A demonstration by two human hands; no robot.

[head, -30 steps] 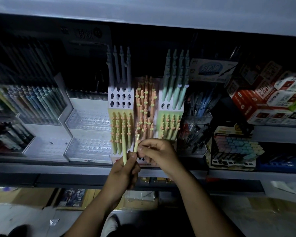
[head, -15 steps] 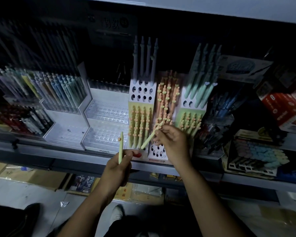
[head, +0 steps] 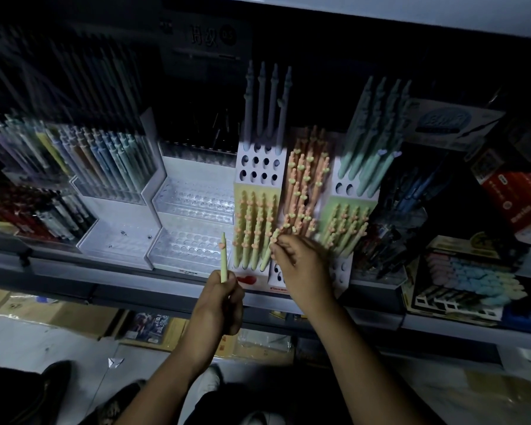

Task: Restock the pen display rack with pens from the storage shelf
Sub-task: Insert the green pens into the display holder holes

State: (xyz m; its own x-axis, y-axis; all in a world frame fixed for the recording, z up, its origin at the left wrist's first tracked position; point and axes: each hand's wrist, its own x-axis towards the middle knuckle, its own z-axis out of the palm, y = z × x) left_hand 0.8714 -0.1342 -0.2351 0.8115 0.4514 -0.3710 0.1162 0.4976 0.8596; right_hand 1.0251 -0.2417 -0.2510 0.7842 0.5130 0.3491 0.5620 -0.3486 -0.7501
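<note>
A green pen is gripped upright in the curled left hand; a second pen is pinched at the top by the right hand.

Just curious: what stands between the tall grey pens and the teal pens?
Head view: a column of peach pens between the grey pens and teal pens.

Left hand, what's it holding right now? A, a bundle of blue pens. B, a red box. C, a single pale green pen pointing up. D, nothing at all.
C: the left hand grips one pale green pen upright in front of the display rack, while the right hand pinches a second green pen at the rack.
</note>
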